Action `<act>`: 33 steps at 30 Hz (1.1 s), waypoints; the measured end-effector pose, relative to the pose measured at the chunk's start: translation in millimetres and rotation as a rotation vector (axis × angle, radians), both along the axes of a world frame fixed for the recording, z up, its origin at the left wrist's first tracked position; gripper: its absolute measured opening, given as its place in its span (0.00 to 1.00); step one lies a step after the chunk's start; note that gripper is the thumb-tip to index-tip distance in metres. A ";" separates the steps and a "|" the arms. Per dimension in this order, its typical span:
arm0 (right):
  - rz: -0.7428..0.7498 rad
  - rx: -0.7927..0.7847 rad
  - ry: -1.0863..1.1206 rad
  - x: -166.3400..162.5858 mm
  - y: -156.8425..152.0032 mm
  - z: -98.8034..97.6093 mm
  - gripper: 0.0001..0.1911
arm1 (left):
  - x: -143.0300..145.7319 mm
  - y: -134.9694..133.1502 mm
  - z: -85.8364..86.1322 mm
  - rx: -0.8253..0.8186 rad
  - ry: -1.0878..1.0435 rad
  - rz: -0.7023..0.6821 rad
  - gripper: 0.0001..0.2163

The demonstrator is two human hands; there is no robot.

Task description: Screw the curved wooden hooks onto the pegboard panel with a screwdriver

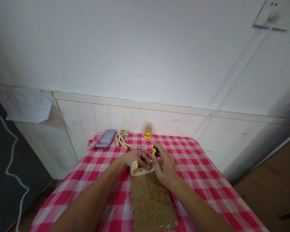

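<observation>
My right hand (pixel 164 162) grips a yellow and black screwdriver (pixel 152 154), its tip pointing down at a curved wooden piece (pixel 140 172). My left hand (pixel 138 157) lies just behind that piece, with its bent fingers pinched together beside the screwdriver tip. Whatever sits between those fingertips is too small to make out. The wooden piece rests at the far end of a brown board (pixel 151 203) that is dotted with small holes and marked with dark lines.
Several curved wooden strips (pixel 122 140) lie behind my left hand, beside a blurred phone-like device (pixel 105 139). A yellow clear-topped bit holder (pixel 148 130) stands near the wall. A red and white checked cloth (pixel 195 180) covers the table.
</observation>
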State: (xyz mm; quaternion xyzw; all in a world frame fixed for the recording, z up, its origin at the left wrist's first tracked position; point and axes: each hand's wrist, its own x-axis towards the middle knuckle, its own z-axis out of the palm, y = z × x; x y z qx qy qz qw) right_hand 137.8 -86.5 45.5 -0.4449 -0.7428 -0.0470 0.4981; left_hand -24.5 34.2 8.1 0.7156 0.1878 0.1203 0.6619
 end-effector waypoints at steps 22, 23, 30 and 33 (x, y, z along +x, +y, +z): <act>-0.034 0.027 0.018 0.5 3.5 -1.8 0.24 | -0.8 1.1 -5.3 0.006 0.006 0.007 0.20; -0.034 0.023 0.017 0.5 3.3 -1.7 0.24 | -0.8 0.6 -4.4 0.007 0.005 0.007 0.20; -0.042 0.015 0.010 0.3 2.1 -0.6 0.23 | -0.7 -4.1 3.5 -0.003 0.000 0.007 0.20; -0.049 0.018 0.005 0.5 2.1 -0.7 0.23 | -0.7 -4.8 3.8 -0.010 0.003 0.013 0.20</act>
